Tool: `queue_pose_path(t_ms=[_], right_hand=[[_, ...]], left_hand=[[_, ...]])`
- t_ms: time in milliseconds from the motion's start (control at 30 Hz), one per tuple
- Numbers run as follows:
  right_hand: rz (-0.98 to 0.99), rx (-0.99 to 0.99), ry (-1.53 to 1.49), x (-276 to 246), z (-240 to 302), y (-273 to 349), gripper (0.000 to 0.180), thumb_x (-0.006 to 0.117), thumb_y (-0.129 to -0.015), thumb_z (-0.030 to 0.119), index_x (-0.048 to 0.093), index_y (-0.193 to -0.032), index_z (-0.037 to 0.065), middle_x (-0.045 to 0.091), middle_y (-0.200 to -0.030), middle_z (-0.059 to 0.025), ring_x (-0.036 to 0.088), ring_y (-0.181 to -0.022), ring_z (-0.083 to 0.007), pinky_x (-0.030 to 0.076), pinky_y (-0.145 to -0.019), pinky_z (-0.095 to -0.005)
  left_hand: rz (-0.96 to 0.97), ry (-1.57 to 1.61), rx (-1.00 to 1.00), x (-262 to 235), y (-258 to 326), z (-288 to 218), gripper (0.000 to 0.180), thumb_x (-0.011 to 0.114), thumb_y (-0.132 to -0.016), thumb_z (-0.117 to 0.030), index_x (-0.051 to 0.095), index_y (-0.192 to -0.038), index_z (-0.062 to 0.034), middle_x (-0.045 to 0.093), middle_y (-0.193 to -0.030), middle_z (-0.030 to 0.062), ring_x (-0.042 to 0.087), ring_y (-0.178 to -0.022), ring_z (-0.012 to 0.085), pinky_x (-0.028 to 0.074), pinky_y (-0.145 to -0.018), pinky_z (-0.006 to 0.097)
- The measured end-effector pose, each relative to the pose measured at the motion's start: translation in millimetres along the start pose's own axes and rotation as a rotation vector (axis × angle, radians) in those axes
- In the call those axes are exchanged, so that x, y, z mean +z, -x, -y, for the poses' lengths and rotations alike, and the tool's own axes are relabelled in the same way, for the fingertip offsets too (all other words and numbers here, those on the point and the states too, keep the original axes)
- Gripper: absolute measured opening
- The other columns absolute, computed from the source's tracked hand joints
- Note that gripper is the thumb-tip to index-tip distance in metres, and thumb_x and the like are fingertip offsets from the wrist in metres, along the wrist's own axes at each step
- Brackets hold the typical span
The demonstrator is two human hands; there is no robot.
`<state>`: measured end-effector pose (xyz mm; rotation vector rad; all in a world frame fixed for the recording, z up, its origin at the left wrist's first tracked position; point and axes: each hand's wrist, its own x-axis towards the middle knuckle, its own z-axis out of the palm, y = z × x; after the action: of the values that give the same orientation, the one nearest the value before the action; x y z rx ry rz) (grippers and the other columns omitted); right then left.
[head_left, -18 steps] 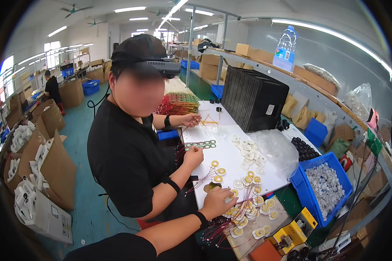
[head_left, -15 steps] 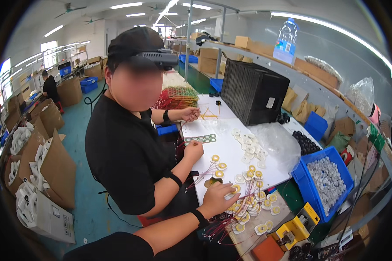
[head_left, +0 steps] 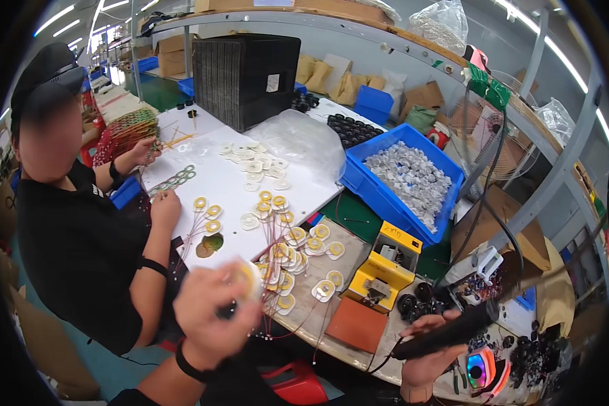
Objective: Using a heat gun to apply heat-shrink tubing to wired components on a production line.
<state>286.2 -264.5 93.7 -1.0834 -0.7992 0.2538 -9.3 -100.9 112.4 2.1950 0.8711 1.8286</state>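
- A co-worker (head_left: 81, 223) in black stands at the far left, both hands near a green strip of joined rings (head_left: 174, 179) on the white board.
- Small discs with yellow rings (head_left: 213, 211) lie on the board beside that co-worker's forearm, thin red wires trailing from them.
- The left hand (head_left: 210, 308), blurred, is raised in front of the board's near edge, a black band at its wrist. Its fingers are curled nearly closed in a pinch, with a small dark gap between thumb and fingers.
- A white disc with a yellow ring (head_left: 252, 279) is in that pinch, tilted on edge at the fingertips, on the right side of the hand; the exact contact is too blurred to tell.
- Just beyond and to the right of it spreads a heap of wired discs (head_left: 287, 260), overlapping on the bench.
- Further right sit an orange-brown block (head_left: 356, 323) and a yellow fixture (head_left: 386, 267), with a blue bin (head_left: 446, 203) of clear pieces behind.
- The right hand (head_left: 427, 371) is wrapped loosely around a black tool (head_left: 446, 333), which slants across the palm; the fingers are partly hidden behind it.
- A device with a rainbow-lit face (head_left: 479, 369) lies just right of that hand.
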Motion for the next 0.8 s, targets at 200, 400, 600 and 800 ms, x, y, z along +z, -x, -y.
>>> queue_pose_path(t_ms=[200,400,600,800], right_hand=[[0.168,0.162,-0.255,44.9,-19.6,-54.9,0.097,0.032,-0.093,0.091,0.049,-0.131,0.004,0.052,-0.071,-0.0045,0.052,-0.055,-0.0159,0.045,-0.051,-0.0298],[0.219,0.023,-0.126,54.4,-83.9,-79.8,0.1,0.037,-0.087,0.097,0.05,-0.124,0.005,0.052,-0.077,-0.0046,0.053,-0.063,-0.0162,0.047,-0.058,-0.0305],[0.157,-0.025,-0.075,46.1,-109.4,-75.1,0.092,0.036,-0.086,0.098,0.044,-0.108,0.009,0.049,-0.078,-0.0049,0.052,-0.059,-0.0169,0.047,-0.054,-0.0326],[0.177,-0.034,-0.089,42.7,-118.5,-63.6,0.094,0.035,-0.084,0.1,0.043,-0.103,0.008,0.049,-0.075,-0.0049,0.052,-0.057,-0.0174,0.046,-0.054,-0.0319]], left_hand=[[0.38,0.264,0.132,108.0,75.3,-25.8,0.041,0.091,-0.074,-0.026,0.078,-0.111,-0.0134,0.078,-0.116,0.0053,0.066,-0.076,0.0217,0.053,-0.07,0.035],[0.513,0.162,0.076,166.8,127.6,-10.7,0.032,0.087,-0.078,-0.029,0.078,-0.106,-0.018,0.074,-0.118,-0.0012,0.065,-0.09,0.0186,0.049,-0.073,0.036],[0.51,0.173,0.03,177.7,141.2,-4.6,0.029,0.086,-0.078,-0.033,0.078,-0.105,-0.0246,0.072,-0.121,-0.0065,0.063,-0.098,0.0178,0.041,-0.083,0.038],[0.571,0.139,-0.002,175.5,144.6,-5.8,0.027,0.082,-0.081,-0.035,0.076,-0.105,-0.0253,0.069,-0.127,-0.0068,0.061,-0.109,0.0185,0.039,-0.092,0.042]])
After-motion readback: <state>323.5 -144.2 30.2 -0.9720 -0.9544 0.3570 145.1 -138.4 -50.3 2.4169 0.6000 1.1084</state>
